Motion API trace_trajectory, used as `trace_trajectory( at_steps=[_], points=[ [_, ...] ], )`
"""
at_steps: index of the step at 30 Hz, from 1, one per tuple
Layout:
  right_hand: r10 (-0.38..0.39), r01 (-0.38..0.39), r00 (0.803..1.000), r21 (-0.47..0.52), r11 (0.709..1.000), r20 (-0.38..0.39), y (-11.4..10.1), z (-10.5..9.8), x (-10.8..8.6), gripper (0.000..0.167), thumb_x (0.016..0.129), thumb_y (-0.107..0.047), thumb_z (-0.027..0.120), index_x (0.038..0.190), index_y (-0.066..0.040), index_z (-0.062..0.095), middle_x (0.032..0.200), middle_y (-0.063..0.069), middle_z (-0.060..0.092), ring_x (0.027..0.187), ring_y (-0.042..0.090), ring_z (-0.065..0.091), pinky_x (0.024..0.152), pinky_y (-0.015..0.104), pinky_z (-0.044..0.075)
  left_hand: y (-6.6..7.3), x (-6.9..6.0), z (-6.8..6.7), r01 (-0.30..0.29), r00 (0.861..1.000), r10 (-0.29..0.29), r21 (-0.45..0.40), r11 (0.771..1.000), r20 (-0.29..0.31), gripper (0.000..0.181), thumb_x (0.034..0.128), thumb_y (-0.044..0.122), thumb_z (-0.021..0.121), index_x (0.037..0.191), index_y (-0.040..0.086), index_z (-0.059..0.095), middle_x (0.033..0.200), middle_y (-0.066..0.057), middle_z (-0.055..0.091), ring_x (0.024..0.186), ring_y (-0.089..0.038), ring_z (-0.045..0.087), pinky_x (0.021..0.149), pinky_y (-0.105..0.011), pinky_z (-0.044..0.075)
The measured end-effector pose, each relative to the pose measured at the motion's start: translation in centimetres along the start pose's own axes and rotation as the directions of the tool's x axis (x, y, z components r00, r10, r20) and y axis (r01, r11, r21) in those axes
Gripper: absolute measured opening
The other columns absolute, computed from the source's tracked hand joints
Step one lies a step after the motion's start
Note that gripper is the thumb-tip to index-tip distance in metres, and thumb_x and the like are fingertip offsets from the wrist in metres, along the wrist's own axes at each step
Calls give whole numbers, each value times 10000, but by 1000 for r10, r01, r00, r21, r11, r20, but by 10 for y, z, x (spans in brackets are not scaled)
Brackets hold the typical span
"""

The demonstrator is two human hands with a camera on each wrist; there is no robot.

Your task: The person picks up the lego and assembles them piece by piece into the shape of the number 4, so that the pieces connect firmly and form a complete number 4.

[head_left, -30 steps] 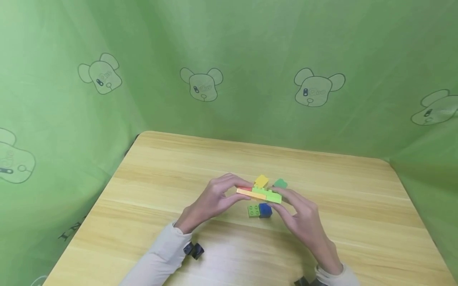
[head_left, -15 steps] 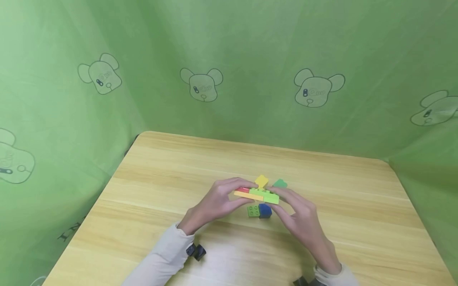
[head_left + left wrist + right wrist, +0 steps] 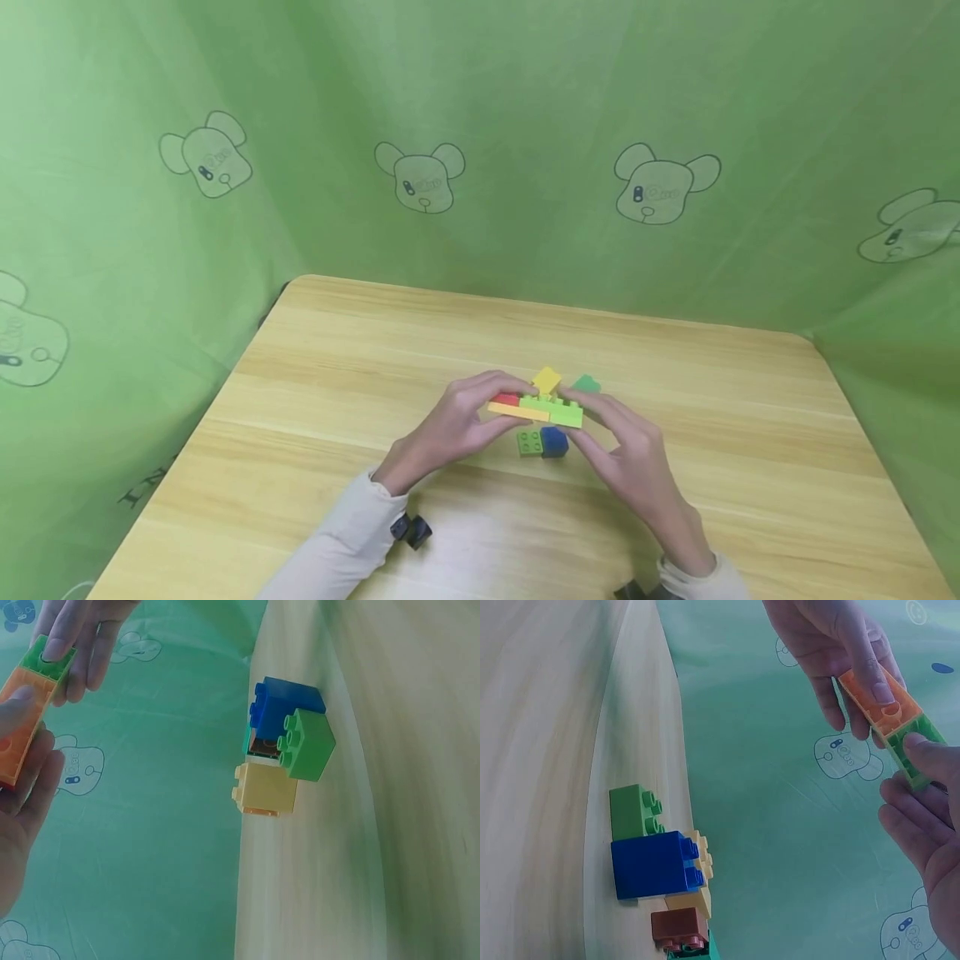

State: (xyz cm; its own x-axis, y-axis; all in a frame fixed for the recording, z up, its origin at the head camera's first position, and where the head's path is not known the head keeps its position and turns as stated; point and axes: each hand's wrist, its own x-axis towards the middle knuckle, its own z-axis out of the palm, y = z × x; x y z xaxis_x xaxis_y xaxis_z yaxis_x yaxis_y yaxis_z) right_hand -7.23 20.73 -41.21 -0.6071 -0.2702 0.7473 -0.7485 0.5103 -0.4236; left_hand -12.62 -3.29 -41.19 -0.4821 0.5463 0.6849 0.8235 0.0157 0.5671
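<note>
Above the table, my left hand (image 3: 453, 421) and right hand (image 3: 637, 454) hold a joined set of toy building bricks between them. My left thumb and fingers pinch the end with the orange brick (image 3: 517, 411) and the red brick (image 3: 506, 399). At the other end, my right thumb and fingers pinch the light green brick (image 3: 567, 415). Another light green brick lies across the top. In the right wrist view, the hollow undersides of the orange brick (image 3: 900, 709) and the green brick (image 3: 924, 729) show, with a thumb pressed on each.
Below the hands, a green brick (image 3: 530, 443) and a blue brick (image 3: 555, 442) stand on the wooden table (image 3: 337, 367). Behind are a yellow brick (image 3: 547, 379) and a dark green brick (image 3: 587, 384). A brown brick (image 3: 678, 925) shows in the right wrist view.
The held bricks have shifted slightly left and tilted a little. My left hand has slid its fingers further right along them. The loose bricks have not moved.
</note>
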Motion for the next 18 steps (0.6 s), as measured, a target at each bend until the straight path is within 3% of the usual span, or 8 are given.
trace_trajectory(
  at_steps=[5,10,15,18],
  points=[
    [-12,12,1000,18,1000,9,0,2,0,468,1045,-383,608,1210,43,707,1187,181,735,1119,242,710,995,209,524,-1,0,2,-7,1000,7,3,1000,0,418,819,-25,849,1204,-33,687,1199,-150,725,1131,-229,694,1002,-267,551],
    [-4,2,999,36,999,44,2,2,-3,474,1012,-372,666,1254,35,692,1231,179,721,1125,270,708,1010,215,518,0,-2,2,29,1000,-29,35,999,0,379,827,-5,848,1179,-12,707,1192,-134,734,1147,-206,689,1014,-251,538],
    [72,-76,991,37,996,112,7,-1,-9,464,904,-156,801,1306,28,662,1278,187,699,1143,289,699,1030,215,505,1,-3,0,34,999,-32,62,997,-21,377,814,0,858,1160,-10,711,1184,-135,736,1138,-210,690,1002,-243,544],
    [150,-150,973,-11,989,173,11,-1,-14,531,846,-33,821,1338,31,634,1310,195,679,1137,332,696,1022,235,515,-1,-3,-1,24,999,-21,69,997,-39,381,801,-18,862,1151,-12,710,1178,-133,736,1124,-220,692,978,-239,556]
  ],
)
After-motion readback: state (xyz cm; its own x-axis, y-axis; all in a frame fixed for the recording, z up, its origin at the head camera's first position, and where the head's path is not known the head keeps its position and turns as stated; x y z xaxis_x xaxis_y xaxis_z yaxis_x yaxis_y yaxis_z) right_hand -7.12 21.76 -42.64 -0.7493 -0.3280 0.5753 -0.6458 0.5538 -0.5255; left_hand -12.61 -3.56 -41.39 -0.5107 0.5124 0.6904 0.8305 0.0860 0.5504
